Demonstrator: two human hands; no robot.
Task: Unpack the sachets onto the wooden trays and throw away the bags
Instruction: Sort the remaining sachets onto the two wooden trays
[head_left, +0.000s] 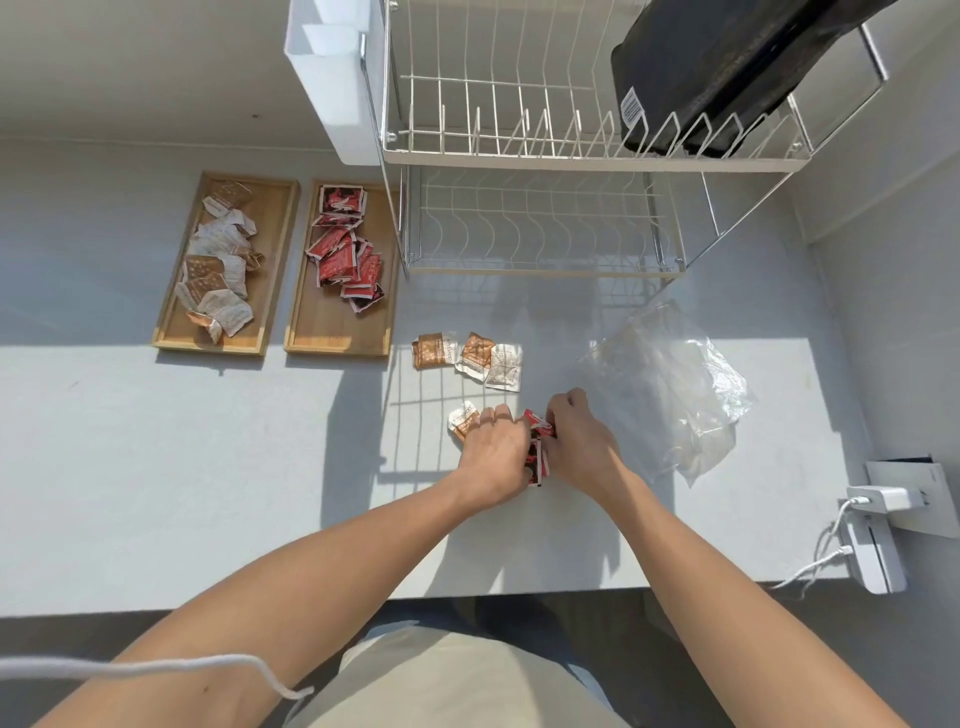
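Note:
Two wooden trays lie at the back left of the white counter: the left tray (275, 249) holds several white and orange sachets, the right tray (306, 317) several red ones. My left hand (493, 457) and my right hand (582, 441) meet in the middle of the counter, both gripping a small bunch of red sachets (537, 452) between them. An orange-white sachet (462, 418) peeks out under my left fingers. Three orange and white sachets (470, 356) lie loose just beyond. Right of my hands lies a crumpled clear plastic bag (670, 389).
A white wire dish rack (540, 156) with two tiers stands at the back, a black bag (717, 73) resting in its top tier. A white power strip with chargers and cables (878, 530) sits at the counter's right front edge. A white cord crosses my left forearm.

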